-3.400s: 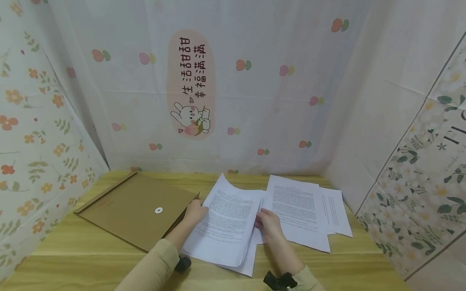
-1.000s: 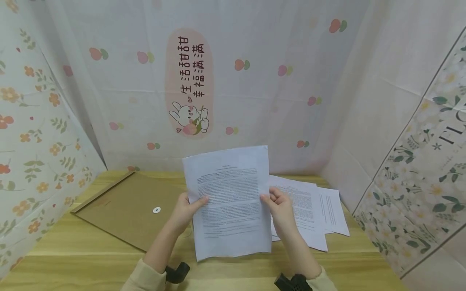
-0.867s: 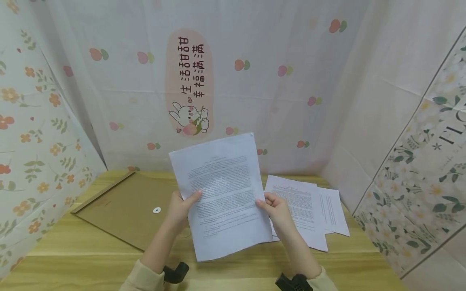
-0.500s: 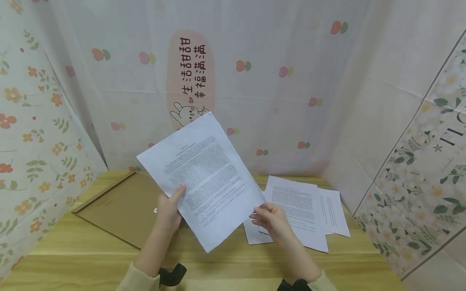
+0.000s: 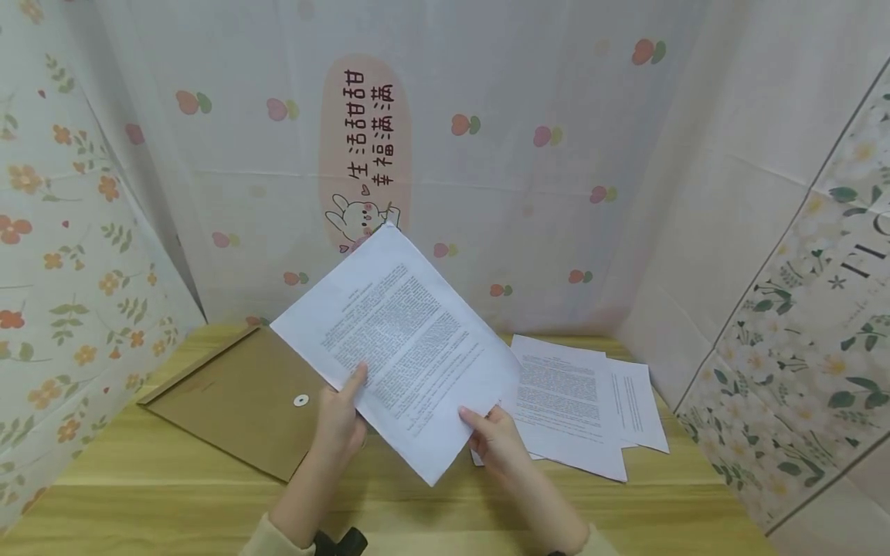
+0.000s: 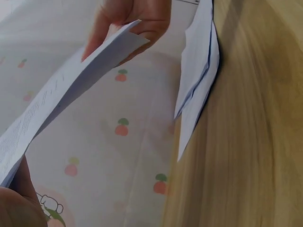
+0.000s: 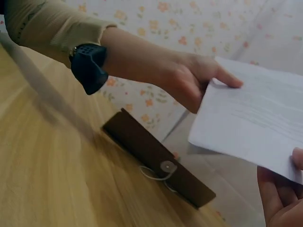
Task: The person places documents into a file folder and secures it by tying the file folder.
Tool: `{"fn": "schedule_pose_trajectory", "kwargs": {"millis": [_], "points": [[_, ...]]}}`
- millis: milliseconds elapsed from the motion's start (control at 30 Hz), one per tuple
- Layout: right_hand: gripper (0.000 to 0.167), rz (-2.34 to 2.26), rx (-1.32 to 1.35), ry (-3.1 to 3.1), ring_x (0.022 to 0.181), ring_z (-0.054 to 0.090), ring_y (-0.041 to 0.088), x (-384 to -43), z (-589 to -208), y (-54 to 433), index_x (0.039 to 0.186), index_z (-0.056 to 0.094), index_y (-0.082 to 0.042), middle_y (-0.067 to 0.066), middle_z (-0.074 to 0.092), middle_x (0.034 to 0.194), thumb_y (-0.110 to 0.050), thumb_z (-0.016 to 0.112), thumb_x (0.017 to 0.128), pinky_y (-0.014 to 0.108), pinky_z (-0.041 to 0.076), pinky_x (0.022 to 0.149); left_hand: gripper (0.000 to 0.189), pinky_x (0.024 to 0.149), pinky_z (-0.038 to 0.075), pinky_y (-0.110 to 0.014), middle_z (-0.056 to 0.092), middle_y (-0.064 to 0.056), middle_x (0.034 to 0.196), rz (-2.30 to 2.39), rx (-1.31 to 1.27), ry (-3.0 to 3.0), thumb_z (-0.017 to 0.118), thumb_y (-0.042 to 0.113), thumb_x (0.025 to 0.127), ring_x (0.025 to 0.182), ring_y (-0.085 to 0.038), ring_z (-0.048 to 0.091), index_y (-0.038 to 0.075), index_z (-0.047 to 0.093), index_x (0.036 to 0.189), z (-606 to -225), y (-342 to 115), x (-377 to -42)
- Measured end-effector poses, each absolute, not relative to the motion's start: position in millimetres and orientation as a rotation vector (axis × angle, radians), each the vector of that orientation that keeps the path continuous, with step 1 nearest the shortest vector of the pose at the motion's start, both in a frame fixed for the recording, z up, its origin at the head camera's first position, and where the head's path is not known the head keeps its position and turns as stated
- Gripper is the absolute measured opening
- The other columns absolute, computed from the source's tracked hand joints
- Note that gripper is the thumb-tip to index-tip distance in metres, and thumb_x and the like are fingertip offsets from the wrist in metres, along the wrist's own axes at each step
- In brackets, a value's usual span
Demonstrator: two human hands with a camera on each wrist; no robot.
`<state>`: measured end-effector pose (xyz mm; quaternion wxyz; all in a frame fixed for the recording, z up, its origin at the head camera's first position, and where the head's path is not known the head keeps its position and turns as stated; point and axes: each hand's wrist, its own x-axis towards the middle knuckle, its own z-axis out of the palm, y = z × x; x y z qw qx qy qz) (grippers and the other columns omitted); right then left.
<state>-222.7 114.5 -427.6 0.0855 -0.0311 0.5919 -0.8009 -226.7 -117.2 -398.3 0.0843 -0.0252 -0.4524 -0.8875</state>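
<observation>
Above the table, both hands hold a thin stack of printed paper sheets (image 5: 410, 363), tilted so that its top leans left. The left hand (image 5: 341, 421) pinches the stack's left edge, thumb on the printed side. My right hand (image 5: 499, 444) pinches the lower right edge, its thumb also on top. In the left wrist view, parted layers show at the edge of the sheets (image 6: 71, 85) near the right hand (image 6: 142, 19). The right wrist view shows the left hand (image 7: 189, 78) and right hand (image 7: 284, 198) on adjoining edges of the sheets (image 7: 251, 113).
A brown document envelope (image 5: 236, 401) with a white button and string lies on the table (image 5: 174, 502) at left. More printed sheets (image 5: 563, 394) overlap at right, partly behind the held stack. Patterned cloth (image 5: 445, 154) hangs behind and along both sides.
The stack has been lifted off the table and turned anticlockwise. About half a second ago the right hand was at its lower right corner; now it grips farther along the bottom edge.
</observation>
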Motion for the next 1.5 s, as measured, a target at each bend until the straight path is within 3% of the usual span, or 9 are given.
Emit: {"fn": "schedule_pose_trajectory", "kwargs": {"millis": [367,600,667,733,867,967,1200,1367,1500], "points": [[0.035,-2.37,-0.167,1.941,0.094,0.068,0.024,-222.2,-419.0,123.9,0.122,0.051,0.008,0.01,0.066,0.111,-0.01,0.061,0.093,0.034,0.055,0.08,0.029,0.086,0.052,-0.033,0.066,0.005,0.11,-2.552,-0.073,-1.485,0.044,0.015,0.103,0.1,-0.015,0.065,0.002,0.047,0.128,-391.8,-145.1,-227.0],[0.039,-2.293,-0.267,2.033,0.095,0.067,0.026,-229.3,-413.3,152.3,0.126,0.046,0.012,0.016,0.064,0.115,-0.007,0.058,0.094,0.039,0.055,0.08,0.015,0.071,0.057,-0.034,0.071,-0.002,0.095,-2.47,-0.175,-1.504,0.049,0.012,0.101,0.084,-0.019,0.07,0.013,0.063,0.107,-390.2,-179.6,-228.9],[0.039,-2.269,-0.284,2.055,0.096,0.067,0.025,-229.9,-411.7,159.0,0.127,0.046,0.011,0.016,0.063,0.116,-0.007,0.058,0.094,0.039,0.055,0.08,0.016,0.07,0.057,-0.034,0.072,-0.001,0.094,-2.45,-0.193,-1.562,0.051,0.011,0.1,0.082,-0.019,0.07,0.014,0.064,0.108,-391.2,-187.8,-229.0],[0.04,-2.238,-0.298,2.077,0.096,0.067,0.025,-230.1,-410.5,164.5,0.128,0.046,0.012,0.017,0.063,0.116,-0.007,0.057,0.095,0.04,0.055,0.08,0.02,0.069,0.057,-0.034,0.071,-0.001,0.094,-2.404,-0.198,-1.663,0.053,0.01,0.099,0.081,-0.019,0.07,0.008,0.062,0.116,-392.6,-194.7,-229.1],[0.041,-2.193,-0.302,2.08,0.096,0.067,0.025,-228.8,-409.7,169.8,0.129,0.044,0.012,0.018,0.062,0.116,-0.008,0.056,0.095,0.041,0.055,0.079,0.04,0.07,0.057,-0.034,0.071,0.0,0.096,-2.268,-0.191,-1.932,0.056,0.01,0.097,0.08,-0.019,0.07,-0.008,0.047,0.133,-395.6,-206.4,-229.4],[0.043,-2.185,-0.251,2.027,0.095,0.067,0.025,-226.5,-411.4,170.0,0.129,0.044,0.013,0.017,0.064,0.113,-0.008,0.058,0.094,0.04,0.055,0.08,0.048,0.071,0.057,-0.034,0.071,-0.004,0.099,-2.174,-0.201,-2.095,0.058,0.011,0.096,0.081,-0.019,0.069,-0.008,0.042,0.137,-398.9,-213.6,-230.4],[0.044,-2.136,-0.175,1.974,0.093,0.067,0.027,-221.7,-421.1,167.9,0.127,0.044,0.015,0.017,0.065,0.111,-0.008,0.059,0.093,0.04,0.055,0.079,0.041,0.073,0.056,-0.041,0.064,-0.027,0.108,-1.791,-0.406,-2.437,0.053,0.009,0.098,0.086,-0.025,0.066,-0.009,0.044,0.135,-414.9,-229.1,-233.5],[0.046,-2.106,-0.123,2.007,0.095,0.067,0.029,-220.7,-428.2,167.5,0.128,0.045,0.014,0.018,0.065,0.112,-0.01,0.061,0.092,0.04,0.055,0.079,0.034,0.074,0.055,-0.042,0.064,-0.025,0.11,-1.285,-0.529,-2.664,0.051,0.006,0.097,0.095,-0.035,0.064,-0.008,0.051,0.129,-430.6,-239.5,-235.6],[0.046,-2.089,-0.09,2.039,0.097,0.066,0.031,-219.9,-432.4,167.7,0.127,0.046,0.015,0.02,0.064,0.114,-0.01,0.062,0.091,0.038,0.055,0.079,0.032,0.078,0.053,-0.047,0.066,-0.019,0.109,-0.886,-0.659,-2.805,0.062,0.007,0.091,0.098,-0.036,0.064,-0.003,0.06,0.121,-441.5,-243.8,-234.9]]}}
